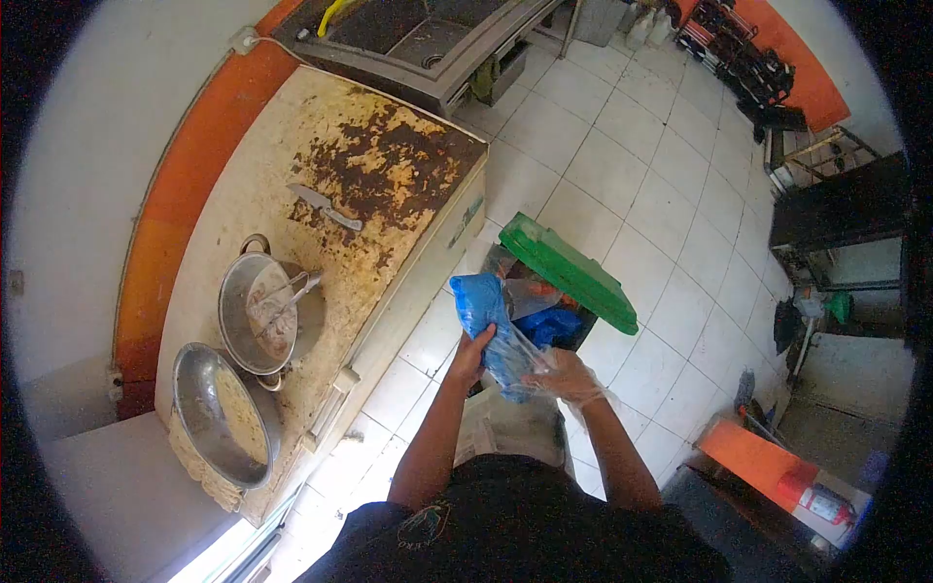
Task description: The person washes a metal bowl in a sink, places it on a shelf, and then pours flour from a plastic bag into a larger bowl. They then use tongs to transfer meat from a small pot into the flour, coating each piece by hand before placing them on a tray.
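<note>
A blue plastic-wrapped bundle [479,303] is in my left hand [470,356], whose fingers wrap round its side. My right hand [569,379] is closed on clear plastic [530,360] at the bundle's lower right; the plastic also covers part of that hand. Just beyond my hands stands an open container with another blue bag [547,325] and clear plastic inside. Its green lid [569,272] is tilted up along the far right side. The container's lower part is hidden by my hands and the bundle.
On the worn counter [243,185] to the left are a knife [326,206], a pot [233,301] with utensils and whitish contents, and a metal bowl [199,418]. A sink [418,44] is beyond. A fire extinguisher [826,505] is at lower right, dark shelving [836,209] at right.
</note>
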Tool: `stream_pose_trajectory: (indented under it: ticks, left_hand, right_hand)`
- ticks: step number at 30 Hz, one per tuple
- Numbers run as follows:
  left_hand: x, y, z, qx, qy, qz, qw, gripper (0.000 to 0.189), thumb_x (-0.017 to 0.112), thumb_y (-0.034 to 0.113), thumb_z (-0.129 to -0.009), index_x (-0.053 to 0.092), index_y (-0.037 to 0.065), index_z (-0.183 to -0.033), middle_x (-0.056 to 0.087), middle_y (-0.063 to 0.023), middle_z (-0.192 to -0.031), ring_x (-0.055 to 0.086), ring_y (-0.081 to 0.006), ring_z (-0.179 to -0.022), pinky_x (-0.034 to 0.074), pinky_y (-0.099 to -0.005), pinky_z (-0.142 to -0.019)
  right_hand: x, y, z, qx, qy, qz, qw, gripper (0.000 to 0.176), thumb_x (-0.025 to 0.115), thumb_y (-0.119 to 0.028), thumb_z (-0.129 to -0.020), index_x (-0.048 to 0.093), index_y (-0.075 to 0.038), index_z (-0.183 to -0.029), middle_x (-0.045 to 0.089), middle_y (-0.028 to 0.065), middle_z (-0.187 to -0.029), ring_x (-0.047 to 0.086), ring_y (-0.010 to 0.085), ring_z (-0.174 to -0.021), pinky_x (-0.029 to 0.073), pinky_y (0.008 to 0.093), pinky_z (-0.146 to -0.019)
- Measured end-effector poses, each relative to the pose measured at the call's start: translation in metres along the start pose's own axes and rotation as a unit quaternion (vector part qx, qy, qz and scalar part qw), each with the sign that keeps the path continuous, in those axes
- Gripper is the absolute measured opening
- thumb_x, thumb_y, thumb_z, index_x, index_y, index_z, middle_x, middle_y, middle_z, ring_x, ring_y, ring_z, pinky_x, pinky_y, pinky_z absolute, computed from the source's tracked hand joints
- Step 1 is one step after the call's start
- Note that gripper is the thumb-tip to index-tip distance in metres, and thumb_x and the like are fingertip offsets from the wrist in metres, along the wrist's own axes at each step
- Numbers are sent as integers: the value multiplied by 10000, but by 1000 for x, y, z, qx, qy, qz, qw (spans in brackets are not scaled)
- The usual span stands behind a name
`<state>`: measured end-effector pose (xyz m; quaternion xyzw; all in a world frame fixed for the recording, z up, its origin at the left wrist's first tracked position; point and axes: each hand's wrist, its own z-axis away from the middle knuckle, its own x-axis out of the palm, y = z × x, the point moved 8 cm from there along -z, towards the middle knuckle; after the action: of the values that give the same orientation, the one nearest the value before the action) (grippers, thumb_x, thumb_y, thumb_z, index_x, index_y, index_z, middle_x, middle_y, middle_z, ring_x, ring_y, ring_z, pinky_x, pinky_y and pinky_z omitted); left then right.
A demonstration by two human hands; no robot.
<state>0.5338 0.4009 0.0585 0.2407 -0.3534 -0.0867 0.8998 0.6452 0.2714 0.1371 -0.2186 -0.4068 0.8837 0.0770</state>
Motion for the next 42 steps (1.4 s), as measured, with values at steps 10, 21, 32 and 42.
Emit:
stream_pose_trajectory:
  ticks: [10,21,32,42]
  left_hand:
    - [8,24,2,88,26,-16,996,508,610,203,-841,361,83,-1268,521,-95,-1137,519,-243,-1029,438,-397,-884]
    - [18,21,2,134,64,-16,989,498,609,189,-845,362,91,-1267,519,-93,-1132,514,-233,-1028,423,-391,-895]
    - [33,53,13,283,115,-176,936,546,605,184,-845,312,68,-1291,485,-101,-1174,477,-212,-1054,394,-343,-897]
    - [26,65,15,266,116,-72,954,527,590,224,-857,321,73,-1285,495,-101,-1142,495,-231,-1024,429,-370,-864]
  right_hand:
    - [-14,12,11,40,-115,209,970,524,679,-516,-631,655,-61,-888,652,170,-818,629,318,-765,482,408,-722]
    - [-16,-18,25,41,-131,317,938,382,655,-348,-669,634,-8,-844,642,165,-769,621,318,-681,496,386,-640]
    - [59,42,38,338,-60,-345,874,305,702,-384,-720,618,-121,-850,522,-17,-785,462,126,-694,398,297,-657]
    - [40,38,21,-233,-172,420,860,206,568,-262,-794,565,-60,-827,566,121,-724,589,237,-678,460,402,-577]
